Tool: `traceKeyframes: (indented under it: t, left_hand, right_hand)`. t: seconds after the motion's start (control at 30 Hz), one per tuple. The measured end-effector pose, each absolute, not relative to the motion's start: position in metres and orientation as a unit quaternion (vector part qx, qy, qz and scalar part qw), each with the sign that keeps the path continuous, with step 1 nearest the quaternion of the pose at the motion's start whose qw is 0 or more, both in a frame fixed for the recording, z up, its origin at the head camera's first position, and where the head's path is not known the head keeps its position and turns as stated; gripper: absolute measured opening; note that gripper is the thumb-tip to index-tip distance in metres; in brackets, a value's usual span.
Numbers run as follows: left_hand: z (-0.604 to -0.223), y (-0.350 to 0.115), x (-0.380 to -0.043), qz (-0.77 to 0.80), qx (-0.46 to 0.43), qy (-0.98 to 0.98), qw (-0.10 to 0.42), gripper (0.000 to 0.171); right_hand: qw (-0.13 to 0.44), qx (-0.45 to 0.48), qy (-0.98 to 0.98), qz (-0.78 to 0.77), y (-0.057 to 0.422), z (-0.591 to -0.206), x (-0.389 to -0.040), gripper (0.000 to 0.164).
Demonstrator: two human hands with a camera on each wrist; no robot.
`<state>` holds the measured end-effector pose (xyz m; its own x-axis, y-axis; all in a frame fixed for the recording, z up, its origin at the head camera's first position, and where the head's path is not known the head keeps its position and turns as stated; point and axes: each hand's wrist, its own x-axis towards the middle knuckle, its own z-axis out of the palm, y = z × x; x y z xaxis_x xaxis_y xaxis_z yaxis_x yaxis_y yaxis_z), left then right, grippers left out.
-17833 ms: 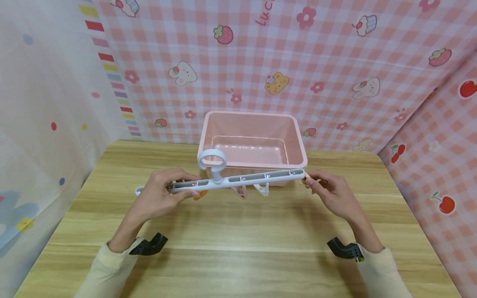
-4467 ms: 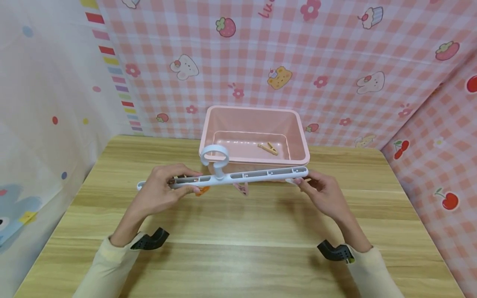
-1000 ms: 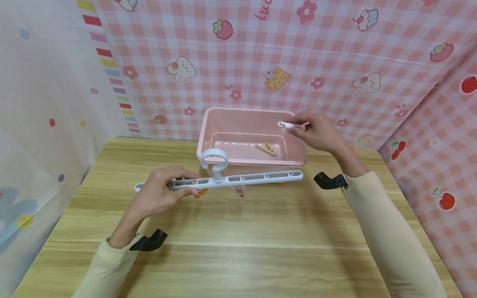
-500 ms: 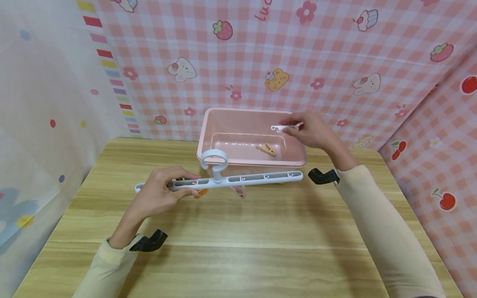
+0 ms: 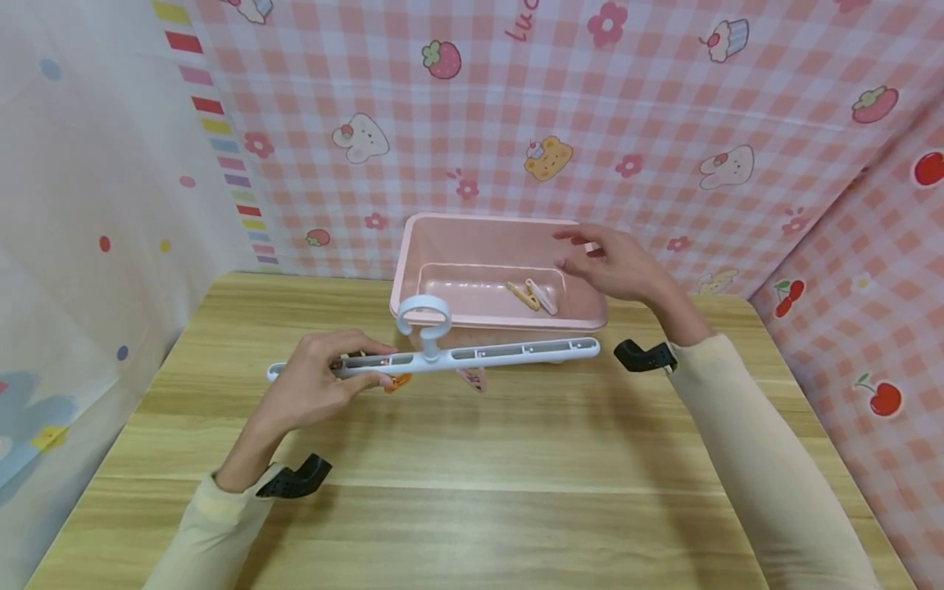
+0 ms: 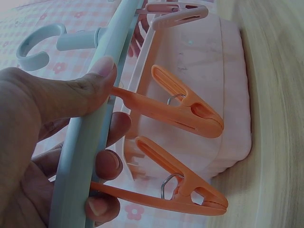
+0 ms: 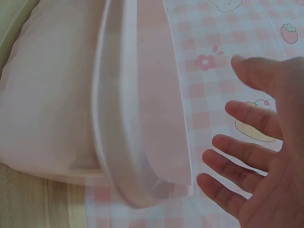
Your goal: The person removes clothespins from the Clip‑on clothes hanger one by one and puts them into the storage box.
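Note:
My left hand (image 5: 313, 381) grips a pale blue clip hanger (image 5: 516, 351) level in front of the pink bin, its hook standing up. In the left wrist view an orange clothespin (image 6: 202, 121) hangs under the bar by my thumb, a second orange clothespin (image 6: 194, 205) by the fingertips. Farther along is a pink clothespin (image 6: 183, 16). The right part of the bar carries no clips. My right hand (image 5: 627, 266) is spread over the right end of the bin (image 5: 483, 220), holding nothing. A yellow clothespin (image 5: 520, 295) and a white clothespin (image 5: 544, 300) lie on the bin floor.
The bin stands at the back of the wooden table (image 5: 457, 492), close to a pink checked cloth (image 5: 472, 115). Another patterned cloth (image 5: 870, 328) hangs at the right side, and a whitish cloth (image 5: 96, 180) at the left.
The white clothespin, earlier clipped on the hanger and then pinched in my right hand, has dropped beside the yellow one. My right fingers have spread. The left hand keeps its place.

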<state>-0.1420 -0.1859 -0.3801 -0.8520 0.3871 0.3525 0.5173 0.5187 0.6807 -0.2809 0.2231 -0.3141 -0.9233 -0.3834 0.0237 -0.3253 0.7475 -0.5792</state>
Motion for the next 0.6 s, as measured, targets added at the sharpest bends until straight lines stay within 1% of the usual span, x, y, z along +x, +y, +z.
traceKeyframes:
  t: [0.47, 0.6]
  left_hand:
    - [-0.381, -0.185, -0.142, -0.424, -0.263, -0.863, 0.079, 0.029]
    - [-0.380, -0.185, -0.142, -0.421, -0.260, -0.866, 0.078, 0.030]
  right_hand:
    - [0.010, -0.241, 0.907, -0.344, 0.229, -0.320, -0.260, 0.060]
    - [0.007, -0.236, 0.904, -0.355, 0.230, -0.321, -0.253, 0.063]
